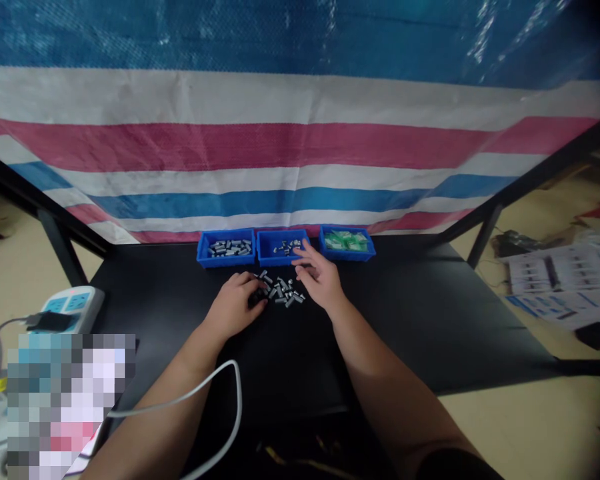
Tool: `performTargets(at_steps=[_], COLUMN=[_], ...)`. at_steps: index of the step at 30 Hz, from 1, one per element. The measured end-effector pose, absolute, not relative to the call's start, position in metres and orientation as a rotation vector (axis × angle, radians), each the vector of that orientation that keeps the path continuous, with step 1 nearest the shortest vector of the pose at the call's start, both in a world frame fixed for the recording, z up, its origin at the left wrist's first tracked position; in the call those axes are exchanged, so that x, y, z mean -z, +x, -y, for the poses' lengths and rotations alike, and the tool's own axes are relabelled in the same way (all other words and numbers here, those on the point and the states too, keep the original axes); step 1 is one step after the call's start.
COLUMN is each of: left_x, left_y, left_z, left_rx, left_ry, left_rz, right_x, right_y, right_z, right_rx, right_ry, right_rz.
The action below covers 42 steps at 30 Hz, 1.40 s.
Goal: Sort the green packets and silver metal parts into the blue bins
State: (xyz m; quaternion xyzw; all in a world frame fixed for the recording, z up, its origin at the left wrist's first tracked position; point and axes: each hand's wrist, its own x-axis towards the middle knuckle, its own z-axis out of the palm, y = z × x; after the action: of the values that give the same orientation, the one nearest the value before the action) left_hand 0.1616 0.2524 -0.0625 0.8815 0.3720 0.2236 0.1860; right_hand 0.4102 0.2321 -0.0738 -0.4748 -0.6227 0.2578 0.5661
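Note:
A loose pile of small silvery metal pieces (283, 292), some like short cylinders and some like screws, lies on the black table (395, 313). At the pile's left edge is my left hand (236, 303), its fingers curved and the thumb apart from them; I make out nothing held in it. My right hand (321, 275) hovers to the right of the pile, fingers spread, with the fingertips in front of the middle blue bin (280, 259). That bin holds a few small metal pieces. The left blue bin (227, 262) contains many grey metal cylinders.
Green-and-white small packets fill part of the right blue bin (350, 255). Behind the bins hangs a striped plastic sheet (300, 147). A power strip (75, 310) sits at the table's left edge, and a white cable (239, 393) loops over my left forearm.

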Motion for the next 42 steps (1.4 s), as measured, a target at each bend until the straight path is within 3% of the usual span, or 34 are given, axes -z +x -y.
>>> performTargets(at_steps=[8,27,33,42], left_x=[0.065,0.066,0.06,0.062], left_y=[0.165,0.172,0.166,0.149], left_z=[-0.251,-0.249,-0.251,-0.271], left_rx=[-0.633,-0.613,-0.944,-1.633], left_ry=[2.49,2.485,2.223,1.226], left_rz=[-1.133,-1.079,-1.12,-1.2], right_x=[0.057,0.068,0.07,0.07], right_y=[0.411,0.411,0.41,0.411], right_z=[-0.221,-0.23,-0.231,-0.231], right_rx=[-0.319,-0.53,-0.553,-0.595], right_ry=[-1.217,-1.573,-1.629,-1.656], right_rz=[1.516,1.944,1.969,1.929])
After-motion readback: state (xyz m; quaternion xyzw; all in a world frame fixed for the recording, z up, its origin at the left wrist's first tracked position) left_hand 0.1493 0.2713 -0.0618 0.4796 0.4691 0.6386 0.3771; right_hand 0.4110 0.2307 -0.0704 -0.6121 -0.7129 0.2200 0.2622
